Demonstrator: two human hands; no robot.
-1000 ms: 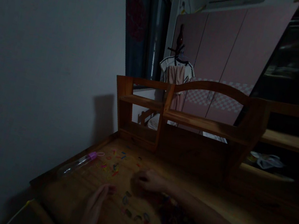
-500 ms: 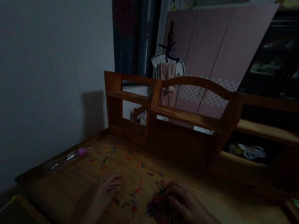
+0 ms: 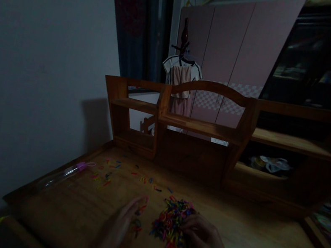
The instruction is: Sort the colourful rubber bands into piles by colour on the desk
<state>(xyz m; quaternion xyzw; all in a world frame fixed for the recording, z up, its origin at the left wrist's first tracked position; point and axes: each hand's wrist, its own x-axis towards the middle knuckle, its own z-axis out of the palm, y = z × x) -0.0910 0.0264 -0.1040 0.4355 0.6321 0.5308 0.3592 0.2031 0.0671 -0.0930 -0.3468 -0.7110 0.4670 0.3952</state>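
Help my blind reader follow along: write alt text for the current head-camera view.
A person's right hand is at the edge of a pile of small multicoloured pieces on a wooden desk, the left hand near loose ones. A clear tube with a purple cap lies by the wall.

Right fingers point(image 3: 193, 223) at right edge of multicoloured pile point(image 3: 171, 222); left fingers point(image 3: 133, 205) (blurred) near loose pieces point(image 3: 136, 226); purple-capped tube point(image 3: 69, 172) farther left.

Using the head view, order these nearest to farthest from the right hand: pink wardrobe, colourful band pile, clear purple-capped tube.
1. Colourful band pile: immediately left of the right hand.
2. Clear purple-capped tube: well over to the left.
3. Pink wardrobe: in the background.
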